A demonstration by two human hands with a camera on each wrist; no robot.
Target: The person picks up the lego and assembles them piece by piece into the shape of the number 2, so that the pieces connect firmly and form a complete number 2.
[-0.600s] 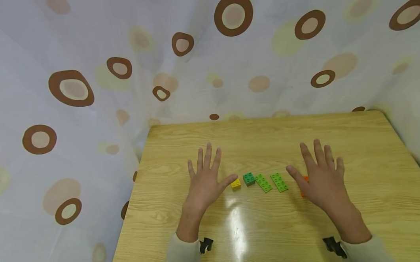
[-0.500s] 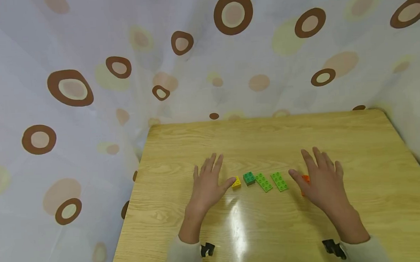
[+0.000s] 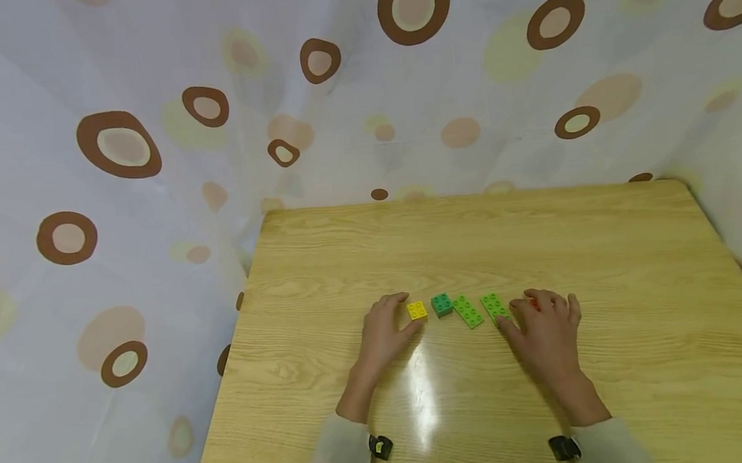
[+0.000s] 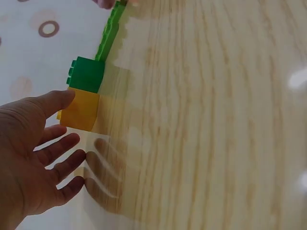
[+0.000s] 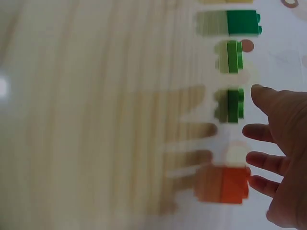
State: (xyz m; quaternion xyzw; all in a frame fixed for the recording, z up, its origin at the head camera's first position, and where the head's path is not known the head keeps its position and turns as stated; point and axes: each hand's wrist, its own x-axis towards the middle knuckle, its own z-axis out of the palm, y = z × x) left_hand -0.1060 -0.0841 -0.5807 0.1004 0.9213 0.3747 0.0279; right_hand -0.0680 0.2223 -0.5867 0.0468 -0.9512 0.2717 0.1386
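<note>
In the head view a yellow toy building brick [image 3: 416, 309] sits in the curve of my left hand [image 3: 379, 339]. The thumb lies at its near side, the other fingers to its left. Seen from the left wrist, that thumb overlaps the yellow brick [image 4: 80, 109], while the remaining fingers are spread. My right hand [image 3: 545, 334] is over an orange brick [image 5: 235, 186], mostly hidden from the head camera. Its thumb tip is right at the end of a light green flat brick [image 3: 492, 305]. Neither hand grips anything.
A dark green brick [image 3: 441, 303] and another light green flat brick [image 3: 468, 312] lie between the hands. All rest on a wooden table [image 3: 322, 262], with a white curtain [image 3: 339, 107] patterned with brown circles behind and beside it. Black wrist straps [image 3: 380, 446] show at the sleeves.
Both hands have come down towards the bricks, and their fingers, spread wide before, now bend more. The left has shifted right to the yellow brick; the right has moved slightly left.
</note>
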